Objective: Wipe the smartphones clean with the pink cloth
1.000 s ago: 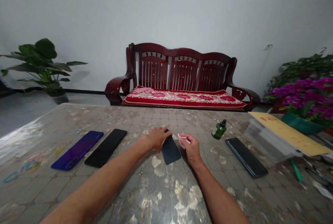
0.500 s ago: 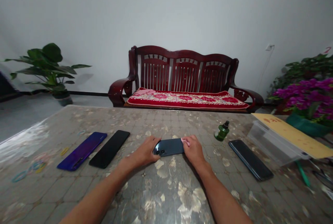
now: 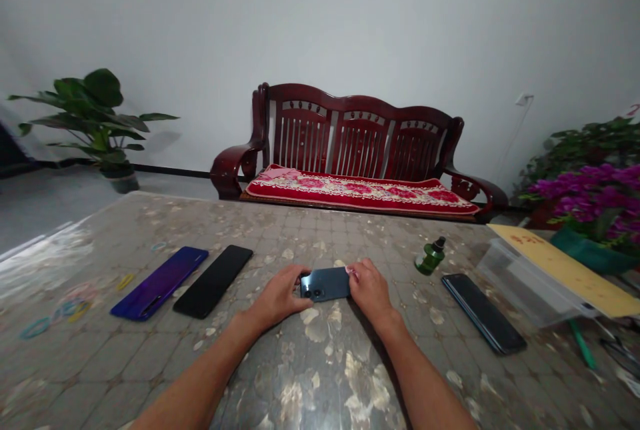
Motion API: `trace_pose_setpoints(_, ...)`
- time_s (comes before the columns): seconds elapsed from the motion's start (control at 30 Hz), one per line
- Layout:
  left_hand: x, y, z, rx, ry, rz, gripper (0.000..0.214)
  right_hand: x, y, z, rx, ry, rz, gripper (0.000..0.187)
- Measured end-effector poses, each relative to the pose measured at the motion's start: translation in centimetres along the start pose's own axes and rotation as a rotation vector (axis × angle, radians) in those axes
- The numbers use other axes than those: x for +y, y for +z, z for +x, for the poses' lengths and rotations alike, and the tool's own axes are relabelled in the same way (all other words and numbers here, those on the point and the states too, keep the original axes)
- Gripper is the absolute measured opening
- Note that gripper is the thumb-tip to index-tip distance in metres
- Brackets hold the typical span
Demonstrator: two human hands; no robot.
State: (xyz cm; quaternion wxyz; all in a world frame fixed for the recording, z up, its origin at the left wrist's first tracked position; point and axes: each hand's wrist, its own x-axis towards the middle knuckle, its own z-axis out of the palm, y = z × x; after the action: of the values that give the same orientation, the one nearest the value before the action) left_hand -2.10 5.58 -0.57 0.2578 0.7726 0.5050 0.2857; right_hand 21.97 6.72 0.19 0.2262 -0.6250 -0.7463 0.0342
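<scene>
A dark blue-grey smartphone (image 3: 327, 283) is held sideways over the table, its back with the camera lenses facing up. My left hand (image 3: 285, 291) is closed around its left end, thumb in front and fingers behind. At the right end, my right hand (image 3: 369, 289) pinches a small pink cloth (image 3: 351, 273) against the phone's edge; most of the cloth is hidden by the fingers. A black phone (image 3: 214, 281) and a purple-blue phone (image 3: 160, 283) lie to the left. Another dark phone (image 3: 483, 313) lies on the right, near a green spray bottle (image 3: 430, 257).
The patterned table cover (image 3: 320, 363) spreads beneath everything. Coloured rubber bands (image 3: 65, 310) lie at far left. On the right stand a clear plastic box (image 3: 525, 290) with a yellow board (image 3: 565, 270) on top and purple flowers (image 3: 595, 197). A wooden bench (image 3: 350, 143) stands beyond the table.
The view has tilted slightly. Both hands keep their hold on the phone, and my right hand with the cloth has shifted a little leftward along its right end.
</scene>
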Motion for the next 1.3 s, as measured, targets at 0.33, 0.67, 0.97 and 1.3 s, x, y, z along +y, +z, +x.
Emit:
trace_pose_setpoints(0.33, 0.2, 0.4, -0.1, 0.032, 0.019, 0.022, 0.048, -2.7, 0.7, -0.1, -0.119, -0.216, 0.092, 0.025)
trace_pose_setpoints(0.67, 1.3, 0.7, -0.2, 0.027, 0.037, 0.097, 0.049, -0.7, 0.1, 0.7, -0.029, 0.008, -0.025, 0.023)
trace_pose_setpoints(0.97, 1.7, 0.7, -0.2, 0.013, 0.011, 0.116, 0.047, -1.8, 0.5, 0.2, -0.063, -0.132, 0.033, 0.024)
trace_pose_setpoints(1.3, 1.7, 0.9, -0.2, 0.041, 0.005, 0.105, 0.05, -2.5, 0.8, -0.6, -0.084, -0.209, 0.132, 0.027)
